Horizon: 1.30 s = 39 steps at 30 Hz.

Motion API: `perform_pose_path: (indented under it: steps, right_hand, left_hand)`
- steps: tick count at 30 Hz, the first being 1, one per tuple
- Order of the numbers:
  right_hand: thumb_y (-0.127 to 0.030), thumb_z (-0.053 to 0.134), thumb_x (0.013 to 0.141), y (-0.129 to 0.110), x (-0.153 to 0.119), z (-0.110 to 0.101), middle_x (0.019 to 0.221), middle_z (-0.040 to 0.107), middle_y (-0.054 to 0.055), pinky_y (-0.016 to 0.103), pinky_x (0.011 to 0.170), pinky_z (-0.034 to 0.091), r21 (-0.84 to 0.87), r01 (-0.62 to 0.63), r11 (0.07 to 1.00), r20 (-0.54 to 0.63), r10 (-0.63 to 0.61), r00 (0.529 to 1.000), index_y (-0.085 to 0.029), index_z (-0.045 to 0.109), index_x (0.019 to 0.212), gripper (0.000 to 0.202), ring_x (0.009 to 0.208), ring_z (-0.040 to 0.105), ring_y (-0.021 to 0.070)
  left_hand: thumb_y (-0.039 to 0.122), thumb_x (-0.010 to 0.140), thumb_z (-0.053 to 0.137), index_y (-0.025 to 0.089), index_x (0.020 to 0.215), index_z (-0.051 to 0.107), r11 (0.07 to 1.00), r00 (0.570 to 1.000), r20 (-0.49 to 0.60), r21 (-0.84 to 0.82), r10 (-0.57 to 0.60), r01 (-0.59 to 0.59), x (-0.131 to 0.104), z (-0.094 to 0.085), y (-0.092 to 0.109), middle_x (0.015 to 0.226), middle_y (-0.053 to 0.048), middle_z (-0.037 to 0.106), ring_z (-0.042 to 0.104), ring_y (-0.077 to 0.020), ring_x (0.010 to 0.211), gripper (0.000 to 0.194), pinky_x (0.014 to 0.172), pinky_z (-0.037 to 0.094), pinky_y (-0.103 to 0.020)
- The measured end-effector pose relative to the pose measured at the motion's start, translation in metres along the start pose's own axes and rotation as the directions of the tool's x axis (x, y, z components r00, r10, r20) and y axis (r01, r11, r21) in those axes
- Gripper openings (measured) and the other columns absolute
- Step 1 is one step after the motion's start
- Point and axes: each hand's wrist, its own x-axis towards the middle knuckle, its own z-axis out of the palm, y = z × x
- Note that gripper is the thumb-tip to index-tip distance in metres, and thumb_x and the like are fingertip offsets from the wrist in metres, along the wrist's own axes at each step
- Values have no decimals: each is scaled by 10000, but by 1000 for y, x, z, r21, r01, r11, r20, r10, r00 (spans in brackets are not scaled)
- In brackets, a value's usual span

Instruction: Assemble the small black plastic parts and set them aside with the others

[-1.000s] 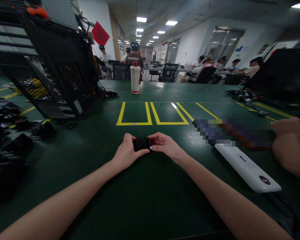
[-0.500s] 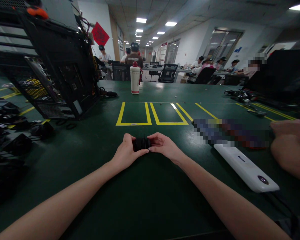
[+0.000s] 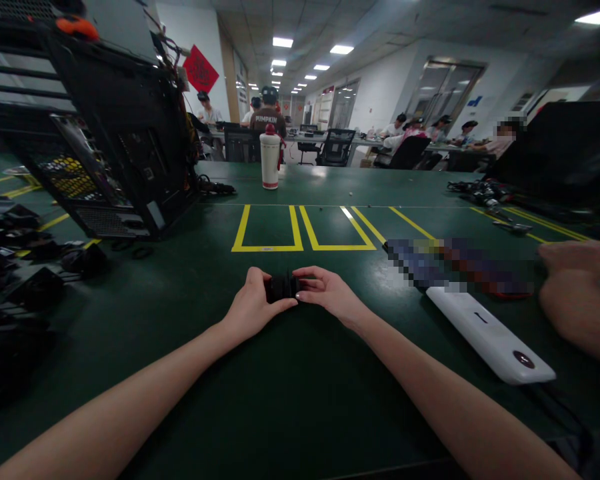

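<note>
Between my two hands is a small black cylindrical part (image 3: 283,287) with ridges and a thin raised rim near its right end; its exact kind cannot be made out. My left hand (image 3: 254,303) is closed round its left side, the thumb stretched along the near side. From the right, the fingertips and thumb of my right hand (image 3: 325,292) pinch its other end. Both hands are low over the green table (image 3: 280,373), short of the yellow tape outlines. Fingers cover parts of the black piece.
An open black computer case (image 3: 115,133) stands at left, with a heap of black parts (image 3: 20,300) nearby. A white cup (image 3: 270,160) is further back. On the right lie a white device (image 3: 490,333) with a cable, blurred phone-like items (image 3: 415,261) and another person's arm (image 3: 577,300).
My right fingers have shifted very slightly at the black part's end. My left hand holds its place.
</note>
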Motion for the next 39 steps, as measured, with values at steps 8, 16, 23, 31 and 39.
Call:
perform_pose_path:
  steps: [8,16,23,31,39]
  right_hand:
    - [-98,634,594,8,3,-1,1128,483,56,350,936,365,7,23,1000,-27,-23,999,-197,446,1059,511,1078,457,168]
    - [-102,612,619,9,3,-4,1011,521,27,376,856,412,-206,109,972,10,-109,994,-206,466,987,410,952,518,158]
    - [-146,615,634,7,3,-1,1034,503,38,340,863,406,-91,65,994,-10,-67,998,-214,430,1053,463,954,510,145]
    - [-226,544,716,4,3,-4,1038,525,42,354,889,382,-41,29,999,-67,-32,997,-197,495,1017,306,958,508,142]
    - [-95,599,633,4,2,-4,1090,486,36,338,894,397,74,36,997,-32,-34,999,-216,470,1041,444,1013,492,151]
  left_hand:
    - [553,599,535,158,938,369,1000,1000,-18,13,17,-16,1,2,-4,920,-61,465,526,-184,748,546,574,458,-314]
    - [536,599,544,160,943,372,1000,1000,6,3,-4,4,0,-1,1,923,-61,462,530,-187,754,537,586,462,-317]
    - [545,596,541,159,938,373,1000,1000,-12,24,-4,4,1,1,0,912,-64,466,528,-196,755,543,591,460,-325]
    - [538,598,539,162,941,374,1000,1000,14,14,-19,19,0,-2,3,956,-79,459,526,-212,791,535,614,464,-346]
    - [544,597,539,156,936,381,1000,1000,-10,27,13,-12,1,0,-1,936,-72,463,527,-198,768,538,589,462,-326]
